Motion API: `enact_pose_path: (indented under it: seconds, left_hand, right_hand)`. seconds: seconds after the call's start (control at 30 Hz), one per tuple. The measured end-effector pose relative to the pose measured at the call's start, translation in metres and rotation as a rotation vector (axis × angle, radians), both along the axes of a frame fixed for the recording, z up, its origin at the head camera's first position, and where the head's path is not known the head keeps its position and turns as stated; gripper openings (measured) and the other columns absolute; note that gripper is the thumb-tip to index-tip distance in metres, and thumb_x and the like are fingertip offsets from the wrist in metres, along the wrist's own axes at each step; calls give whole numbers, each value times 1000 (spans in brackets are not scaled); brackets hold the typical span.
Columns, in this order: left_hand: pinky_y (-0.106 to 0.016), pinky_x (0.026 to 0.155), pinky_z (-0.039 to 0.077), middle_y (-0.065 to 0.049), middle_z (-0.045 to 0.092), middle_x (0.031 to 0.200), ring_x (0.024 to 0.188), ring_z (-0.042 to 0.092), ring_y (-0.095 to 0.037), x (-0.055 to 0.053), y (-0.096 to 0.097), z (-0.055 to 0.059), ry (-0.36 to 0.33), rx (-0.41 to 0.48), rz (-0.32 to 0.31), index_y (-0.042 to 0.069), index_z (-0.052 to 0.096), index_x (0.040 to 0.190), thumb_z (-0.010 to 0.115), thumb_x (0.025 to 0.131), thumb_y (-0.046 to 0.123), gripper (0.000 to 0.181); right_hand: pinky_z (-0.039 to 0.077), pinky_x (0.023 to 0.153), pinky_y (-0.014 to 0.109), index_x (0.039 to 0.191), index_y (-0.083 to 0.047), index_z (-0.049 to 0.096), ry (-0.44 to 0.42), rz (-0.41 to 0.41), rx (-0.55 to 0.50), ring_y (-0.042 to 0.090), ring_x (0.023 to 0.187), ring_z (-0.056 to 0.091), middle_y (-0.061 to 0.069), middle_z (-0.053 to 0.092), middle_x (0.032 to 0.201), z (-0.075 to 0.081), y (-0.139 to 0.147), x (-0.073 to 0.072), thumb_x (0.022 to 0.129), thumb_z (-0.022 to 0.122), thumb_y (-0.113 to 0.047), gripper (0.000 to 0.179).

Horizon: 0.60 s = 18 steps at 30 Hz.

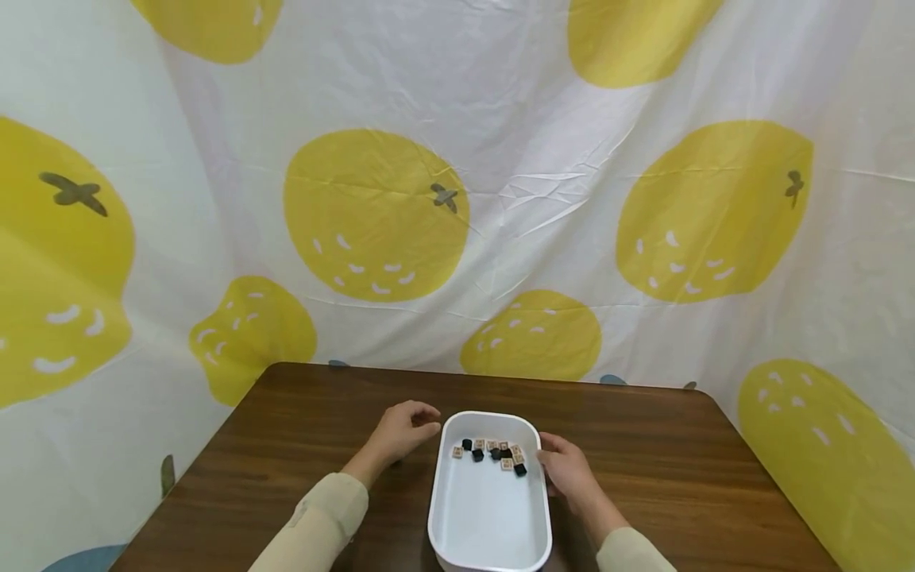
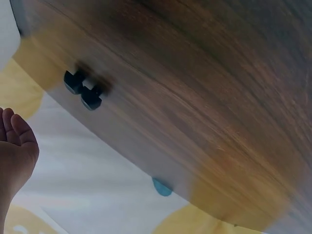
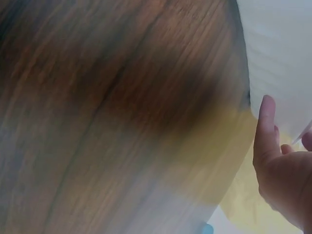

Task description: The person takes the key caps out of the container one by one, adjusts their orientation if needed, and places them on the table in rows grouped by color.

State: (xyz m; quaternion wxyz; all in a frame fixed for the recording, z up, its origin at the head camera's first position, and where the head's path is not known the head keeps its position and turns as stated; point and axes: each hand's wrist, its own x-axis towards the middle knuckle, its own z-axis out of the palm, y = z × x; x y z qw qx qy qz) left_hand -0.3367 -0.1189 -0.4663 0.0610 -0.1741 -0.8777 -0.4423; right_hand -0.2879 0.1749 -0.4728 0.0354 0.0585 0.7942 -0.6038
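Observation:
A white rectangular tub (image 1: 489,524) with rounded corners stands at the table's front. Toward its far end lie several small tan blocks (image 1: 507,464) with printed marks and several small black blocks (image 1: 520,470). My right hand (image 1: 566,469) grips the tub's right wall, thumb at the rim and fingers outside; in the right wrist view its index finger (image 3: 265,119) lies along the white wall. To the left of the tub, my left hand (image 1: 403,429) hovers with loosely bent fingers and holds nothing. Two small black pieces (image 2: 91,97) show in the left wrist view.
The dark wood table (image 1: 665,469) has rounded back corners. Behind and beside it hangs a white cloth (image 1: 515,238) printed with yellow lemons.

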Motion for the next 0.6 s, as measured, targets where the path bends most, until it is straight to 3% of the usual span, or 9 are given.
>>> enact_pose_path:
  seconds: [0.2,0.4,0.6]
  left_hand:
    - [-37,81,51,-3,67,98,91,61,-19,1,7,-1,12,-4,-13,6,73,106,71,89,17,20]
    - [-39,83,50,-4,67,96,91,61,-21,3,11,-3,56,-7,-24,4,74,104,72,87,14,20]
    - [-49,92,46,-8,63,106,102,58,-29,3,13,-4,106,-96,-48,3,73,105,71,87,13,20]
  right_hand:
    - [56,74,53,151,0,35,-25,63,-11,47,111,59,34,43,142,-3,9,-2,100,49,-9,54]
    - [56,75,52,150,-3,39,-48,77,-19,42,106,63,31,51,134,-5,12,-4,98,52,-9,54]
    - [56,75,52,149,-3,40,-33,83,-37,38,102,64,28,56,126,-4,8,-5,98,52,-7,53]
